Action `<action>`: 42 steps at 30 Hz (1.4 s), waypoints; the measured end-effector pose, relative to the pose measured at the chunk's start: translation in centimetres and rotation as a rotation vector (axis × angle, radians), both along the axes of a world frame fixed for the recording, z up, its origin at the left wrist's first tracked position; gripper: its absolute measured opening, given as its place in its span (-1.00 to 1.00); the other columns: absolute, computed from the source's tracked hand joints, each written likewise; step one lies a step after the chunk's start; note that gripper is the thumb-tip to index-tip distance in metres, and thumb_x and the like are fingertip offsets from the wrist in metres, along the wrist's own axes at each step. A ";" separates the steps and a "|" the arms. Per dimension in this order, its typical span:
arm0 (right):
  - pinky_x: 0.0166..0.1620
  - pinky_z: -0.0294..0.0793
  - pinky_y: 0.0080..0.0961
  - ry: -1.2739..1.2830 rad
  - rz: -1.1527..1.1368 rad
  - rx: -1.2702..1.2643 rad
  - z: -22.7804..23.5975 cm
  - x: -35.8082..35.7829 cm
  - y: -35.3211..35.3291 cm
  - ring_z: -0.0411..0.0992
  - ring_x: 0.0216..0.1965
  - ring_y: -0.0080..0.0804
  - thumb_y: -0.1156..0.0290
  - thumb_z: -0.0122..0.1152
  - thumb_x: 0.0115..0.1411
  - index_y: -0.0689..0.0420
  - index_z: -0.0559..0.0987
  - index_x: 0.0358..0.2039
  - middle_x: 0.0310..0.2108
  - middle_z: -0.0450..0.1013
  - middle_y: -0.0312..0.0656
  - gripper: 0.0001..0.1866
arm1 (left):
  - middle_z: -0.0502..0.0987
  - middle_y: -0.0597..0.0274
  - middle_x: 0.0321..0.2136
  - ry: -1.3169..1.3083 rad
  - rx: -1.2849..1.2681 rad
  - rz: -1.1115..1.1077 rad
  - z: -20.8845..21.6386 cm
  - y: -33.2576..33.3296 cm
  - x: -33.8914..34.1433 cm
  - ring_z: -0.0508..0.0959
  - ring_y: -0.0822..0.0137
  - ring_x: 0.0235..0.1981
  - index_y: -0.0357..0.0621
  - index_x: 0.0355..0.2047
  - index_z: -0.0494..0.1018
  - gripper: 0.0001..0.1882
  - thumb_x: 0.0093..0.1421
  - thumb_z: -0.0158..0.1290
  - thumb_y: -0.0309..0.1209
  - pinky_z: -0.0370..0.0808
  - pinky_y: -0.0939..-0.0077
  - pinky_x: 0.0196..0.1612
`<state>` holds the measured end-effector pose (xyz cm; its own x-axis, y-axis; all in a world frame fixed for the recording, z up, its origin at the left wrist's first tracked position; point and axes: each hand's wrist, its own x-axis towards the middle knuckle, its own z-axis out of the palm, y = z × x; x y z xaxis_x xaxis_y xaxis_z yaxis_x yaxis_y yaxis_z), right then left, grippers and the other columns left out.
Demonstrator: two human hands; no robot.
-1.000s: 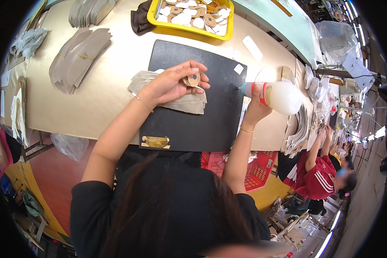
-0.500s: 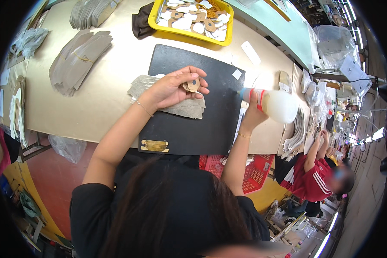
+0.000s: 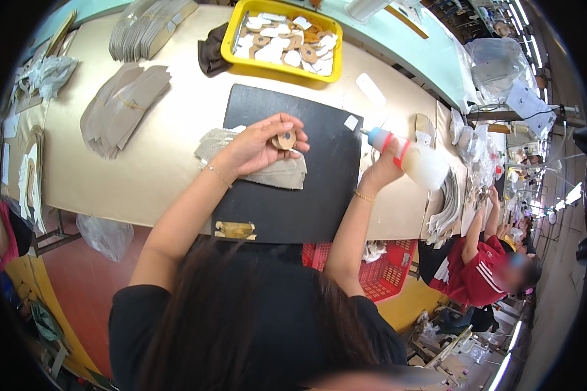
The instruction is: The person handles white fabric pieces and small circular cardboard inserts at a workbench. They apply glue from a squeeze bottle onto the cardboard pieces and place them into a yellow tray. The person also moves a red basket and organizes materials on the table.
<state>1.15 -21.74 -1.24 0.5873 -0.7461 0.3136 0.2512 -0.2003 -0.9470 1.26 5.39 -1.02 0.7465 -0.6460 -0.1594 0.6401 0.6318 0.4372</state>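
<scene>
My left hand (image 3: 262, 144) is curled around a small stack of brown rounded pieces (image 3: 284, 139), the top one with a dark dot in its middle. Under that hand lies a fanned pile of grey-beige cut pieces (image 3: 280, 174) on a black board (image 3: 326, 159). In my right hand (image 3: 383, 168) is a squeeze bottle (image 3: 425, 164) with white contents, a red band and a blue nozzle end. It is tilted, its tip pointing up and left. Near the tip, a small white square piece (image 3: 351, 122) rests on the board's upper right corner.
A yellow tray (image 3: 280, 70) of white and brown pieces stands behind the board, beside a dark cloth (image 3: 212, 51). Bundles of grey pieces (image 3: 125, 107) lie at the left, stacked curved strips (image 3: 447, 207) at the right. A red basket (image 3: 388, 274) sits below the table edge. A co-worker in red (image 3: 473, 270) works further right.
The bottle has tipped so its nozzle points more upward, near the small white square. My left hand keeps its hold on the brown pieces. The whole view has shifted slightly.
</scene>
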 end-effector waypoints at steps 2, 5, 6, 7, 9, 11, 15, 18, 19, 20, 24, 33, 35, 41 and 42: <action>-0.15 0.54 -0.41 -0.185 0.065 0.318 1.7 -0.4 0.0 0.45 -0.17 -0.30 0.08 0.31 0.04 0.29 0.32 -0.06 -0.17 0.42 -0.06 -0.37 | 0.46 0.05 -0.27 -0.022 0.026 0.010 0.1 0.0 0.0 0.50 0.26 -0.32 -0.18 -0.26 0.33 -0.85 0.28 -0.12 -0.36 0.49 0.47 -0.30; -0.13 0.59 -0.36 -0.270 0.177 0.705 5.1 -1.8 -0.3 0.47 -0.17 -0.21 -0.09 0.22 0.03 0.26 0.38 -0.13 -0.15 0.43 -0.03 -0.35 | 0.44 0.13 -0.39 0.032 0.064 0.057 0.4 -0.1 -0.1 0.41 0.41 -0.53 -0.14 -0.41 0.29 -0.81 0.26 -0.06 -0.31 0.35 0.64 -0.53; -0.13 0.59 -0.36 -0.286 0.259 0.825 6.2 -2.2 -0.3 0.48 -0.16 -0.21 -0.09 0.22 0.04 0.24 0.38 -0.13 -0.16 0.44 -0.04 -0.36 | 0.43 0.15 -0.42 0.057 0.080 0.069 0.6 -0.2 -0.1 0.38 0.44 -0.57 -0.13 -0.43 0.29 -0.80 0.26 -0.05 -0.30 0.32 0.67 -0.57; -0.13 0.59 -0.35 -0.302 0.344 0.941 7.1 -2.8 -0.1 0.48 -0.16 -0.21 -0.08 0.22 0.04 0.22 0.39 -0.12 -0.18 0.45 -0.04 -0.37 | 0.42 0.17 -0.44 0.011 0.096 0.078 0.9 -0.4 -0.1 0.37 0.45 -0.58 -0.12 -0.45 0.28 -0.79 0.26 -0.04 -0.29 0.30 0.67 -0.58; -0.12 0.60 -0.33 -0.323 0.495 1.170 8.6 -3.5 0.8 0.48 -0.16 -0.22 -0.06 0.22 0.04 0.17 0.45 -0.17 -0.21 0.48 -0.04 -0.44 | 0.38 0.22 -0.49 -0.037 0.169 0.118 1.8 -0.8 -0.4 0.35 0.47 -0.61 -0.11 -0.49 0.27 -0.76 0.25 -0.03 -0.28 0.26 0.67 -0.61; -0.24 0.63 -0.38 -0.360 0.552 1.263 9.4 -3.7 2.1 0.49 -0.18 -0.26 -0.14 0.20 0.02 0.21 0.44 -0.20 -0.21 0.47 -0.08 -0.38 | 0.37 0.31 -0.55 -0.100 0.239 0.074 3.4 -1.6 -1.1 0.33 0.53 -0.64 -0.10 -0.49 0.31 -0.78 0.22 0.02 -0.28 0.20 0.71 -0.64; -0.15 0.60 -0.31 -0.343 0.724 1.500 10.8 -3.9 4.4 0.47 -0.13 -0.30 -0.14 0.22 0.00 0.19 0.47 -0.24 -0.24 0.48 -0.17 -0.40 | 0.39 0.38 -0.56 -0.423 0.503 0.044 8.0 -2.6 -2.6 0.32 0.59 -0.60 -0.19 -0.45 0.44 -0.80 0.19 0.07 -0.30 0.21 0.76 -0.53; -0.10 0.57 -0.27 -0.333 0.813 1.596 11.6 -3.9 5.5 0.46 -0.12 -0.32 -0.16 0.20 0.01 0.19 0.47 -0.23 -0.26 0.47 -0.20 -0.38 | 0.44 0.33 -0.51 -0.690 0.633 0.065 11.5 -3.2 -3.1 0.39 0.50 -0.47 -0.26 -0.42 0.49 -0.77 0.17 0.08 -0.31 0.31 0.65 -0.34; -0.10 0.58 -0.27 -0.319 0.822 1.596 11.8 -3.9 5.8 0.46 -0.13 -0.31 -0.17 0.19 0.01 0.19 0.47 -0.22 -0.27 0.48 -0.20 -0.38 | 0.44 0.31 -0.51 -0.749 0.644 0.059 12.6 -3.4 -3.2 0.40 0.48 -0.45 -0.27 -0.42 0.49 -0.77 0.17 0.08 -0.30 0.32 0.63 -0.32; -0.11 0.58 -0.27 -0.309 0.835 1.595 11.9 -3.9 6.0 0.46 -0.13 -0.31 -0.18 0.18 0.02 0.18 0.47 -0.22 -0.27 0.48 -0.20 -0.37 | 0.45 0.30 -0.50 -0.817 0.644 0.067 13.5 -3.7 -3.2 0.41 0.46 -0.43 -0.28 -0.42 0.49 -0.76 0.17 0.08 -0.30 0.33 0.60 -0.30; -0.18 0.60 -0.29 -0.261 0.774 1.503 12.0 -3.9 6.5 0.48 -0.18 -0.27 -0.24 0.11 0.03 0.16 0.48 -0.21 -0.28 0.48 -0.16 -0.35 | 0.44 0.29 -0.54 -0.815 0.624 0.106 15.9 -4.6 -3.3 0.39 0.50 -0.46 -0.28 -0.42 0.48 -0.73 0.17 0.09 -0.26 0.32 0.62 -0.33; -0.32 0.59 -0.34 -0.249 0.780 1.207 12.4 -4.7 6.6 0.49 -0.31 -0.22 -0.34 -0.01 0.04 0.10 0.47 -0.20 -0.29 0.46 -0.03 -0.30 | 0.32 0.49 -0.63 -0.535 0.474 -0.045 16.0 -5.4 -3.1 0.22 0.67 -0.53 -0.19 -0.58 0.42 -0.69 0.16 0.13 -0.23 0.14 0.74 -0.49; -0.30 0.59 -0.33 -0.266 0.786 1.238 12.3 -4.8 6.5 0.48 -0.29 -0.22 -0.34 -0.01 0.04 0.10 0.46 -0.19 -0.29 0.46 -0.03 -0.30 | 0.31 0.49 -0.63 -0.539 0.447 -0.036 15.7 -5.5 -3.2 0.22 0.65 -0.52 -0.19 -0.58 0.41 -0.68 0.15 0.14 -0.23 0.15 0.73 -0.47; -0.23 0.60 -0.33 -0.261 0.742 1.249 11.9 -5.0 6.6 0.47 -0.23 -0.28 -0.24 0.08 0.05 0.17 0.45 -0.21 -0.30 0.45 -0.11 -0.35 | 0.33 0.39 -0.56 -0.593 0.426 0.053 15.1 -5.9 -3.8 0.23 0.61 -0.55 -0.23 -0.55 0.41 -0.72 0.19 0.08 -0.28 0.16 0.71 -0.49; -0.21 0.61 -0.34 -0.274 0.758 1.250 11.9 -5.0 6.6 0.47 -0.22 -0.32 -0.19 0.13 0.05 0.20 0.45 -0.21 -0.30 0.44 -0.15 -0.37 | 0.34 0.35 -0.55 -0.607 0.421 0.076 15.1 -6.0 -3.9 0.23 0.61 -0.59 -0.23 -0.55 0.41 -0.73 0.20 0.05 -0.30 0.14 0.72 -0.53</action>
